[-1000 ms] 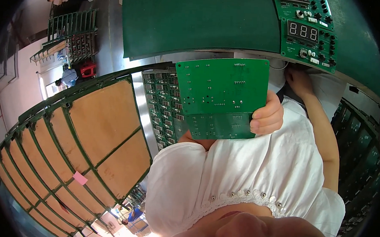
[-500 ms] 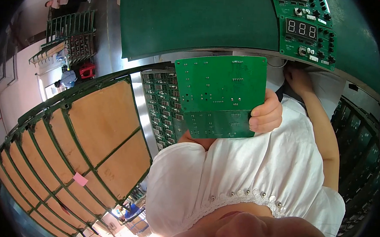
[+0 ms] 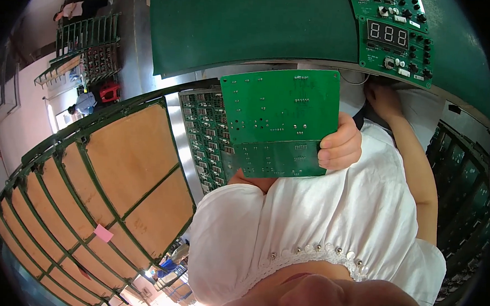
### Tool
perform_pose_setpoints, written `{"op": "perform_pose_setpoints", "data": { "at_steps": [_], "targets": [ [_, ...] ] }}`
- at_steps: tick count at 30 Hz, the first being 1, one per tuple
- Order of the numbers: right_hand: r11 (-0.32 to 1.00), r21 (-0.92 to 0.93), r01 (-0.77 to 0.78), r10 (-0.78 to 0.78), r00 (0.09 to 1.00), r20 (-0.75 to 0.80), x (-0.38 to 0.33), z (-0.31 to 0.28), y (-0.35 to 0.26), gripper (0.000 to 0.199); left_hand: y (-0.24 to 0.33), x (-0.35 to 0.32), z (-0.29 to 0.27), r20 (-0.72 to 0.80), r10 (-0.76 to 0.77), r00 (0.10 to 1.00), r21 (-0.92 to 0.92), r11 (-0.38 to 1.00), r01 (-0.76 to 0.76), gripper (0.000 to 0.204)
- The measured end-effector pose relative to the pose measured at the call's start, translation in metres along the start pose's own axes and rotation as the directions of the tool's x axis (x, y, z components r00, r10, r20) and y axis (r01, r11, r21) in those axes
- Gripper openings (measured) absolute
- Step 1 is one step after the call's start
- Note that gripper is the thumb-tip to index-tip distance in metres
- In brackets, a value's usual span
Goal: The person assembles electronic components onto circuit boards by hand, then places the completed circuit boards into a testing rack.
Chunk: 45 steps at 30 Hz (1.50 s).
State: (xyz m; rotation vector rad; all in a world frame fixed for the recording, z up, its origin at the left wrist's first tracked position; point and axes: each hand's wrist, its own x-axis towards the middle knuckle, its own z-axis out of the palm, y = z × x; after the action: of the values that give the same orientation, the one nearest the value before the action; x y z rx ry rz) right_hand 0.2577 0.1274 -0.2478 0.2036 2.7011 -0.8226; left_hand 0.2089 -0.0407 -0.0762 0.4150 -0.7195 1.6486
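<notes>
Broadly, green worktable [image 3: 251,31] spans the view's top. Right arm [image 3: 423,179] bent, right hand [image 3: 381,99] in shade by the table edge; grip cannot be told. Left arm [image 3: 253,181] crosses behind the green circuit board [image 3: 280,108]; left hand [image 3: 342,142] grasps it, fingers curled over its right edge. Board before the chest, soldered face toward the camera, long axis left-to-right. Solder joints [image 3: 295,125] small, silvery.
</notes>
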Motion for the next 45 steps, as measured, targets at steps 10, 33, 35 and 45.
{"op": "perform_pose_setpoints", "data": {
  "at_steps": [10, 33, 35, 45],
  "targets": [
    [0.999, 0.036, -0.029, 0.028, 0.999, 0.033, -0.003, 0.005, 0.002, 0.028, -0.002, -0.002, -0.002, 0.018, 0.0, 1.0, -0.005, 1.0, 0.0, 0.016],
    [0.998, 0.057, -0.001, 0.002, 1.0, -0.017, -0.003, -0.005, 0.001, 0.024, 0.024, 0.002, 0.037, -0.336, 0.325, 0.884, 0.1, 0.946, -0.309, 0.016],
    [0.999, 0.042, -0.004, 0.005, 1.0, -0.021, -0.003, -0.002, -0.002, 0.024, 0.027, 0.002, 0.04, -0.331, 0.326, 0.885, 0.107, 0.945, -0.308, 0.016],
    [1.0, 0.026, -0.009, 0.009, 1.0, -0.004, -0.003, -0.001, 0.002, 0.022, 0.029, 0.001, 0.041, -0.321, 0.323, 0.89, 0.104, 0.946, -0.306, 0.017]
  ]
}}
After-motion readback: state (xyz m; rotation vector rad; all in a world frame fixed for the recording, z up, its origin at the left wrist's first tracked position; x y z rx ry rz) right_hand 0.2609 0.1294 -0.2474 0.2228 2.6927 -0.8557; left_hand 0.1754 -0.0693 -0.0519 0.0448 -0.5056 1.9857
